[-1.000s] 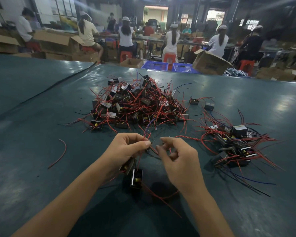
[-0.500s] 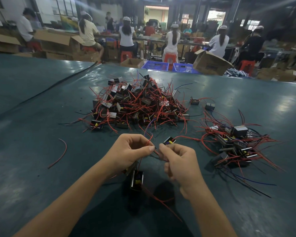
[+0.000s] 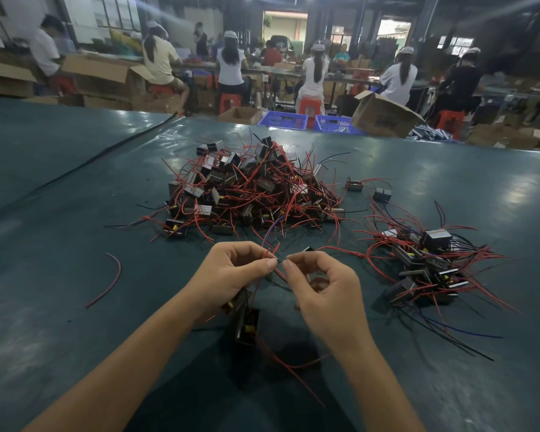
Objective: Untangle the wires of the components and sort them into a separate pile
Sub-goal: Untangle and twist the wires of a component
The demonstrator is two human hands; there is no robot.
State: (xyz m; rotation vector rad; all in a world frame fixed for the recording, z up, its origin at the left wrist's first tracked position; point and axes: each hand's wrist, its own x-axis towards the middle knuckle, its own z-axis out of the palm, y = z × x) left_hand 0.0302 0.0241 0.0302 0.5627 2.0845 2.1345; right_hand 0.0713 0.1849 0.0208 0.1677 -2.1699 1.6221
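A: Left side?
B: One loose red wire [image 3: 106, 280] is seen lying curved on the tabletop [image 3: 60, 307], well apart from everything. Bare surface is left all round it.
A: Centre?
B: Tangled pile [image 3: 250, 194]: small black block components, leads mostly red with a few black and blue, sticking out every way. Just in front of it, the left hand [image 3: 231, 275] is clenched on the held wires [image 3: 267, 255], pinched thumb to forefinger. One component [image 3: 247, 325] is hung below the palm; contact with the tabletop cannot be told.
A: Right hand?
B: The right hand [image 3: 321, 294] is pinched on the same held wires, fingertips almost meeting the left's. The sorted pile [image 3: 424, 263] is laid to its right, clear of the tangled pile, leads fanned outward. Two lone components [image 3: 382, 194] lie between the piles, farther back. Open tabletop is left beyond, to the far edge.
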